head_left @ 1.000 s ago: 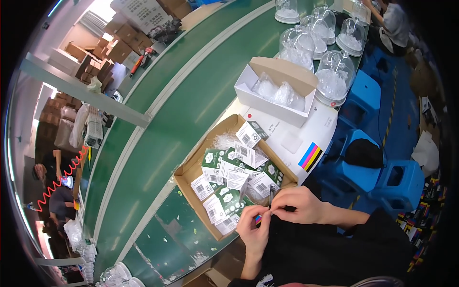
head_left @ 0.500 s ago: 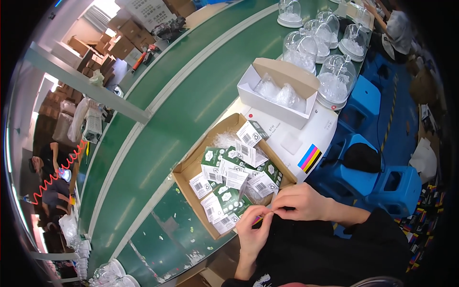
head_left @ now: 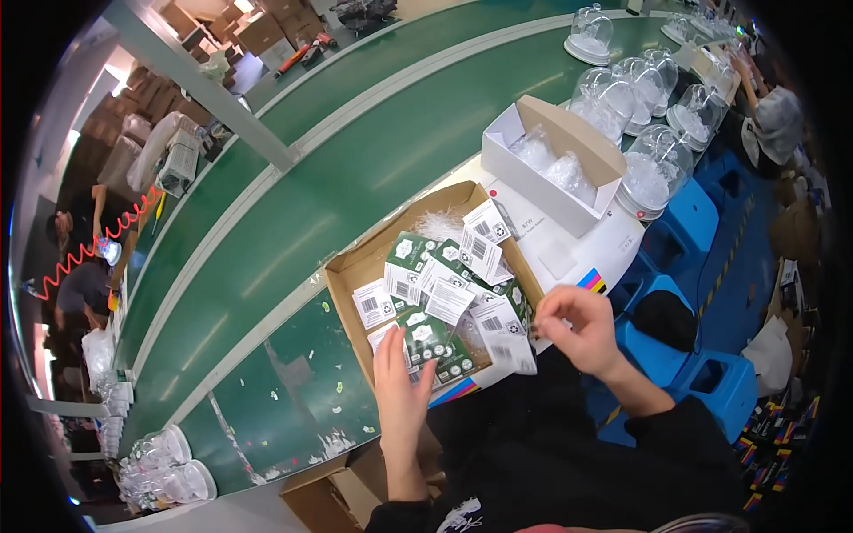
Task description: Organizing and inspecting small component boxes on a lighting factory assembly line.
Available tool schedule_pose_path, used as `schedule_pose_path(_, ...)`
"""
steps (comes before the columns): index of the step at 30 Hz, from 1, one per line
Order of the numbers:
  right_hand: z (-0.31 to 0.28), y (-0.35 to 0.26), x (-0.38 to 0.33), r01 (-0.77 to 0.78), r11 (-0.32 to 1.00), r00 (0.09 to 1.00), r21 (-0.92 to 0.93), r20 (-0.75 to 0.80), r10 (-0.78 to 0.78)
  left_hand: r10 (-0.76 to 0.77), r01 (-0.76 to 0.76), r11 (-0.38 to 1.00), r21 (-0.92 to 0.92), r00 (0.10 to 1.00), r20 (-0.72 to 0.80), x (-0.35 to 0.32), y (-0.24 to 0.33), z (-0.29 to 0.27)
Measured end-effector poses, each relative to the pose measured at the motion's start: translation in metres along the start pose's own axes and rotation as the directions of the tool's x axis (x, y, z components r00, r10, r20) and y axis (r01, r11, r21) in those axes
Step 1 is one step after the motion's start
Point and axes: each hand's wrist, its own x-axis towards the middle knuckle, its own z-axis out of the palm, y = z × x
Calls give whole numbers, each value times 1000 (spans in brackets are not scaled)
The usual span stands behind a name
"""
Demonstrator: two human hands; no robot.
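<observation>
A shallow cardboard tray (head_left: 345, 282) in front of me holds several green-and-white printed cards (head_left: 449, 300) with barcode panels, and clear shredded filler. My left hand (head_left: 404, 382) is open over its near left corner, fingers stretched out and thumb apart, beside a green card (head_left: 430, 336). At the tray's right edge my right hand (head_left: 579, 329) is closed, thumb and forefinger pinched; what sits between the tips is too small to make out. Just below those fingertips, at the tray's near edge, is a motion-blurred white card (head_left: 511, 354). Whether it hangs from the fingers I cannot tell.
A white open box (head_left: 544, 182) with bubble-wrapped items stands beyond the tray on a white carton (head_left: 555, 253). Clear domes (head_left: 653, 169) on white bases line the back right. Blue stools (head_left: 711, 382) stand at right; a green conveyor (head_left: 355, 169) curves past at left.
My hands have come apart: the left moved left over the tray and opened, the right moved slightly up and right. A blurred white card now shows by the right fingertips. The view has shifted.
</observation>
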Motion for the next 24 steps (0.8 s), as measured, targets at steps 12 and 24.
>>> schedule_pose_path(12, 5, 1, 49, 119, 993, 988, 17, -105, -117, -2, 4, 997, -72, 1000, 28, -20, -27, -3)
schedule_pose_path(24, -2, 29, 27, -23, 984, 989, -179, -151, -4, 37, -41, 996, -84, 998, -44, -19, -20, -1)
